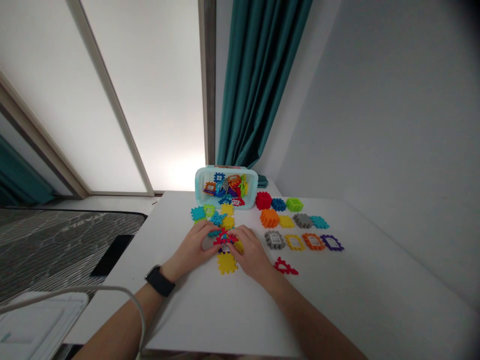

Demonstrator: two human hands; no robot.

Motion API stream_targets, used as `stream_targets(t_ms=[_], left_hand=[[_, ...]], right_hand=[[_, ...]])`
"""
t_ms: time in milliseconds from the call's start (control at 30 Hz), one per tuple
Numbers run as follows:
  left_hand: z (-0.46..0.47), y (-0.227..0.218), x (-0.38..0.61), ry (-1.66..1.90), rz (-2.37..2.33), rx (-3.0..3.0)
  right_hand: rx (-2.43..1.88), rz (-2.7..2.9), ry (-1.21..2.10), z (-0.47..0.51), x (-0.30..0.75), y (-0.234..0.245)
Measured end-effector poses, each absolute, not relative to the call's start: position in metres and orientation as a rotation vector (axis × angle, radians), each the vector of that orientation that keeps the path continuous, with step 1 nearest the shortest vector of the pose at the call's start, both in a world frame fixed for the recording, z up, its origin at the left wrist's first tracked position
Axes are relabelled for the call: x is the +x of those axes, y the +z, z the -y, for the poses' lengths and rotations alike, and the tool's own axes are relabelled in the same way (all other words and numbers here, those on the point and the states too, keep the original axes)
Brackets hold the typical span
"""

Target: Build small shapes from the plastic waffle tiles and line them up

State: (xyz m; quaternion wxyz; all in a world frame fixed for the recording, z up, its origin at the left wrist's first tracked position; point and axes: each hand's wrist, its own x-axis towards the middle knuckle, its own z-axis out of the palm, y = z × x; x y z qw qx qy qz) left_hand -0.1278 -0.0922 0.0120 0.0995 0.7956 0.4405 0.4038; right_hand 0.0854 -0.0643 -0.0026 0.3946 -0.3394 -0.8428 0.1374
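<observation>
Both my hands rest on a white table (337,300) over a small heap of toothed plastic tiles. My left hand (195,247), with a black watch on its wrist, and my right hand (250,252) pinch a red triangular tile (224,238) between their fingertips. A yellow square tile (227,263) lies just under them. More teal and yellow tiles (217,216) lie beyond the hands. A second red triangular tile (285,267) lies to the right of my right hand.
A pale blue tub (202,182) lies tipped on its side at the table's far edge, full of mixed tiles. Sorted tiles lie in rows to the right: red, blue, green, orange, yellow, grey, teal, and window frames (303,241). A white cable (112,290) crosses my left forearm.
</observation>
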Motion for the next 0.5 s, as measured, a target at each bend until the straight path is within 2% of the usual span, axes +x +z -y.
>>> stream_targets(t_ms=[500], left_hand=[[0.0932, 0.0118, -0.1274, 1.238, -1.368, 2.388]], right_hand=[[-0.73, 2.081, 0.356, 0.066, 0.0843, -0.0025]])
